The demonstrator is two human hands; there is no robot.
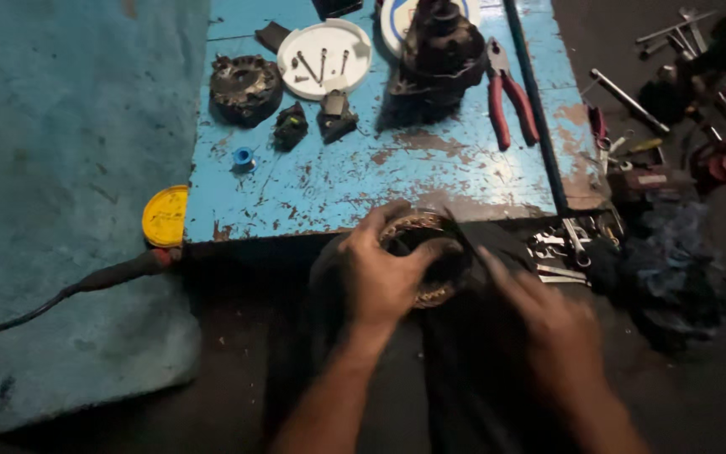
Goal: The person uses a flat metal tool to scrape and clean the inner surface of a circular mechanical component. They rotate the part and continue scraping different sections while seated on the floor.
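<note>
Left hand (380,273) grips a ring-shaped stator with copper windings (427,256), fingers curled over its top rim and thumb side on its left edge; the stator sits just off the near edge of the blue bench (355,181), over a dark cloth-covered lap or floor area. Right hand (548,324) is just right of the stator, motion-blurred, fingers reaching toward its right rim; whether it touches or pinches anything, cannot tell. A thin dark tool or wire seems to run from the right hand toward the stator, too blurred to name.

Relative to the stator: red-handled pliers (510,105) lie up and right of it on the bench. A dark motor housing (439,59) stands straight up from it, far side of bench. A white round lid (323,57) holding several screws sits up and left. A round dark metal end cover (245,87) is left of that lid. Two small black parts (313,124) lie between lid and stator. A small blue ring (244,157) is up-left, on the bench. A yellow round tin (166,216) sits far left, at the bench corner, with a black cable (86,286) below it. Loose spanners (565,248) lie just right of the stator; more tools farther up-right on the floor.
</note>
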